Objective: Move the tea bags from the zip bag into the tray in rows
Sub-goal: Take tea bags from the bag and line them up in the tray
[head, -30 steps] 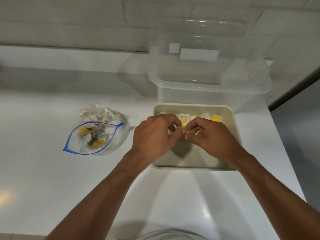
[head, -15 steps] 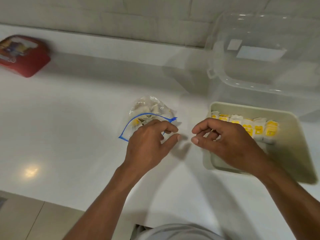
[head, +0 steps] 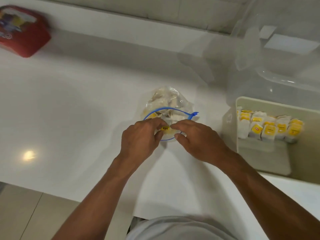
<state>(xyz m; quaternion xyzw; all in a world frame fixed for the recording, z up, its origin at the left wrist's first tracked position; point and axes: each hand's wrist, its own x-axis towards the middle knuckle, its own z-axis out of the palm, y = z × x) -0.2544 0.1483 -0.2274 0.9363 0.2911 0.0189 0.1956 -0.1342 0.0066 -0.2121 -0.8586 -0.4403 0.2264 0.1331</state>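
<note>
Zip bag (head: 168,101) of crinkled clear plastic

zip bag (head: 168,101): open, part-full | tray (head: 263,158): 1 row tea bags (head: 268,129)

Yellow tea bag tag (head: 164,128) in zip bag (head: 166,99) — "TEA", upside down; rest unreadable.

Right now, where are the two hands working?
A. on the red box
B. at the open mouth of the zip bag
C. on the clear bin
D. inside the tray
B: the left hand and right hand meet over the zip bag at its blue-rimmed opening, a yellow-labelled tea bag between their fingertips.
</note>
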